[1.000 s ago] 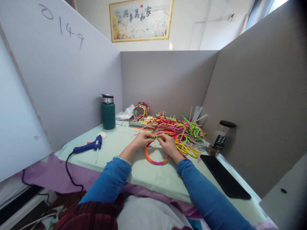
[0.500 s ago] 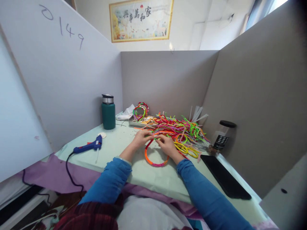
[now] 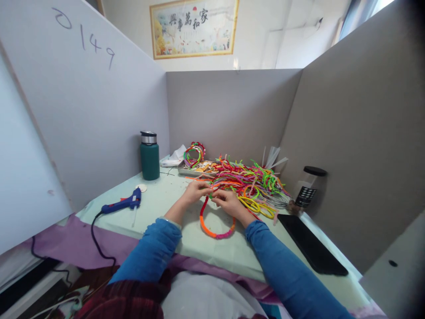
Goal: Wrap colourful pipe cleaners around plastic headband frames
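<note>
Single head-worn view, facing forward and down, close above the table [image 3: 159, 201]

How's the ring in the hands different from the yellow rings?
The held ring shows red, orange and pink; the yellow rings only yellow. The held ring looks bigger than the yellow rings. Left hand and right hand grip the held ring; the yellow rings lie unheld. All are round.

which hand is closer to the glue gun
Left. The left hand, at the far side of the ring, is to the right of the glue gun; the right hand, also at the ring, is farther right.
</note>
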`<state>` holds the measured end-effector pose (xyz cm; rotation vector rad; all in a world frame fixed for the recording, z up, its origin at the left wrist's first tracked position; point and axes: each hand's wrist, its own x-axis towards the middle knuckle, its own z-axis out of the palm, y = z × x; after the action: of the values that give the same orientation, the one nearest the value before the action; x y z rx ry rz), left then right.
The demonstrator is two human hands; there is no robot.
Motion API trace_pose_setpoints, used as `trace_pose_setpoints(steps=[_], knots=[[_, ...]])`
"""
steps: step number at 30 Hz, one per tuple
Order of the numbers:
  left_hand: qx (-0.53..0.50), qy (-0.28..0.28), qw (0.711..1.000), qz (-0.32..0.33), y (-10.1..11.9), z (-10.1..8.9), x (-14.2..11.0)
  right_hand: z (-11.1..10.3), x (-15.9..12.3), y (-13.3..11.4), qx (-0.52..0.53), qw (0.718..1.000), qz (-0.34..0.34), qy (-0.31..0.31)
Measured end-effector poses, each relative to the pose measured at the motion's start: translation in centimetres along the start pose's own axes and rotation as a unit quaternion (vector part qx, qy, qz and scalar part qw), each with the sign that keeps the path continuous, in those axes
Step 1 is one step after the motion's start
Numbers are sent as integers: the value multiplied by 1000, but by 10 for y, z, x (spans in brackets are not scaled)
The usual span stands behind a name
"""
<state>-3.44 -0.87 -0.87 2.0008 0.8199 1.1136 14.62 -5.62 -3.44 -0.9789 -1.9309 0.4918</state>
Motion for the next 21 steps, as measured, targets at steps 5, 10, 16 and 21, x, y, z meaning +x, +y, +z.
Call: trace_pose_setpoints(steps=[5, 10, 16, 21], knots=[[-105, -49, 988, -99, -1, -3, -1, -1, -1, -8, 22, 1000, -12, -4], [-150, -61, 974, -159, 1, -4, -4, -1, -3, -14, -1, 999, -28, 16], [-151, -63, 971, -176, 1, -3, -5, 1, -3, -11, -44, 997, -39, 44], [-151, -69, 966, -198, -7, -4, -4, 0, -3, -11, -77, 994, -22, 69]])
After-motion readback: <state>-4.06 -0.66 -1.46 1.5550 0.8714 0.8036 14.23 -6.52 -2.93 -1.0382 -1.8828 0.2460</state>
